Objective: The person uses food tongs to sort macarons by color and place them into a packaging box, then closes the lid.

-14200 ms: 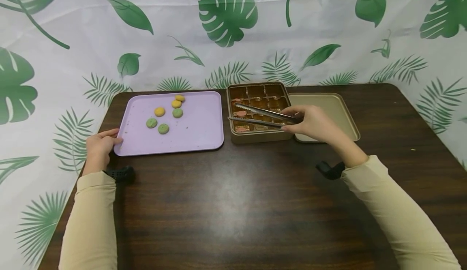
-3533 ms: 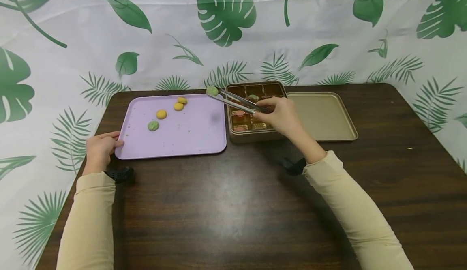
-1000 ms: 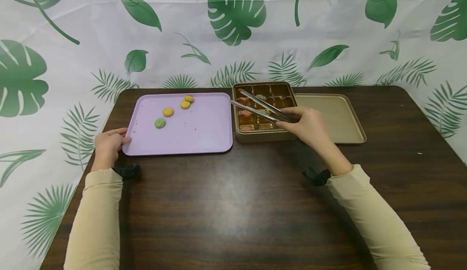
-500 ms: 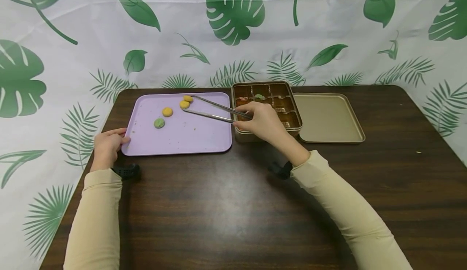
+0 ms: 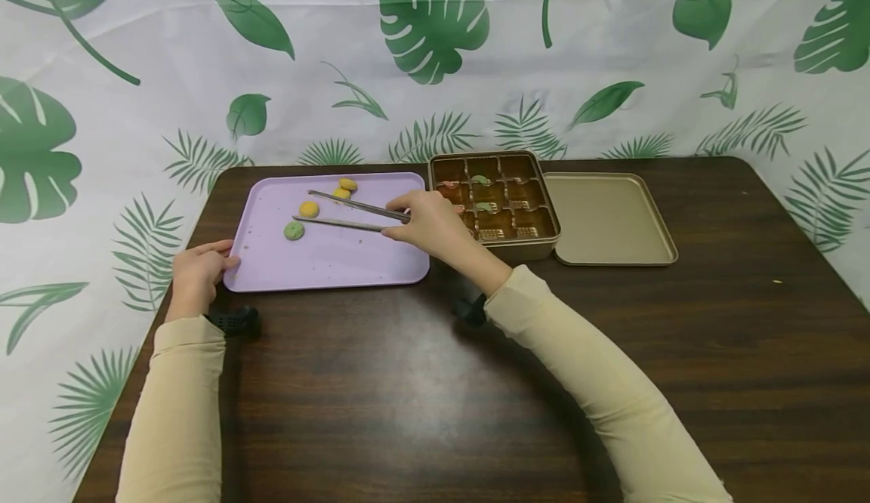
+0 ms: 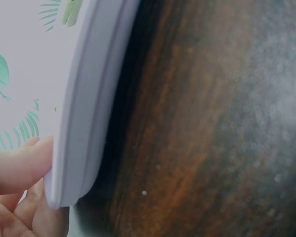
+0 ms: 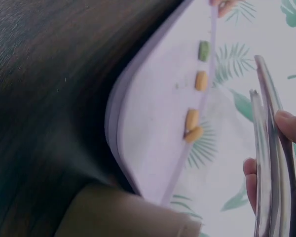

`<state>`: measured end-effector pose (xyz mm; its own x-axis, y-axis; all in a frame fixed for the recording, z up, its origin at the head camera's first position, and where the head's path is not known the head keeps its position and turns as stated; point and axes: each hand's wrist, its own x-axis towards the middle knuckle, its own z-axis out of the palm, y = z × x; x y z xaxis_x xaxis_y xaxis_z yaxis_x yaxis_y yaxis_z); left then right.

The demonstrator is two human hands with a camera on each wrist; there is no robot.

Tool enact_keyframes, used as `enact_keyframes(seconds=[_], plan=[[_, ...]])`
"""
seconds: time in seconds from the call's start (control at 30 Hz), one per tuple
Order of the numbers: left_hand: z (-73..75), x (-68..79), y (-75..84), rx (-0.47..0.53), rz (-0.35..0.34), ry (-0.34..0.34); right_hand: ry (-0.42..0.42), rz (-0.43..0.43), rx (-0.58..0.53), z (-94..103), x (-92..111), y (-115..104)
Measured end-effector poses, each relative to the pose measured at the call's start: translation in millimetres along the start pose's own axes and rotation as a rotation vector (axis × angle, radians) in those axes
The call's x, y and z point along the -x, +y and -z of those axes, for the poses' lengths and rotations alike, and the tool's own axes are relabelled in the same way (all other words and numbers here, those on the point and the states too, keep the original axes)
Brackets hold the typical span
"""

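My left hand [image 5: 198,270] pinches the near left corner of a lilac tray [image 5: 381,257]; in the left wrist view the thumb lies over the rim and fingers are under it. One green cookie [image 5: 294,230] and three yellow cookies, the nearest a round yellow cookie [image 5: 309,209], lie on the tray. Metal tongs [image 5: 340,223] are held by my right hand [image 5: 431,223] over the tray. The tongs' arms are spread, with nothing between them; their tips are close to the green cookie and the nearest yellow one.
Right of the tray stands a gold box [image 5: 523,249] with a brown compartment insert, holding pink and green cookies. A flat gold lid [image 5: 605,223] lies beside it. Crumbs dot the tray. A leaf-print cloth [image 5: 435,110] hangs behind the dark wooden table [image 5: 381,382].
My right hand has carried the tongs left, from over the box to the tray's cookies. Over the longer span, two green cookies went from tray to box. My left hand stays at the corner.
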<state>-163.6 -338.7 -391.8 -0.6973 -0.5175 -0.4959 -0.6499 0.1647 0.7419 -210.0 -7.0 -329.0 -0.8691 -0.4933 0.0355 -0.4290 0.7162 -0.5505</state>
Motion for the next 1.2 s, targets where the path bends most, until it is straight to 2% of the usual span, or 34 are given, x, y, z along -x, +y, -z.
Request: enact_keyframes(seconds=[0.23, 0.4, 0.53, 0.83, 1.2], plan=[[1.0, -1.3, -0.9, -0.028, -0.012, 0.006, -0.047, 0.039, 0.062, -15.7, -12, -7], [-0.1, -1.3, -0.5, -0.01, 0.0, 0.013, -0.073, 0.046, 0.08, -26.8, -16, -9], [-1.7, -0.9, -0.3, 0.008, 0.007, 0.022, -0.083, 0.033, 0.098, -34.3, -19, -9], [-2.8, 1.7, 1.1, -0.019, -0.004, 0.024, -0.08, 0.008, 0.14, -48.7, -26, -12], [-1.0, 0.7, 1.7, -0.012, 0.014, 0.014, -0.075, -0.04, 0.144, -55.7, -30, -15]])
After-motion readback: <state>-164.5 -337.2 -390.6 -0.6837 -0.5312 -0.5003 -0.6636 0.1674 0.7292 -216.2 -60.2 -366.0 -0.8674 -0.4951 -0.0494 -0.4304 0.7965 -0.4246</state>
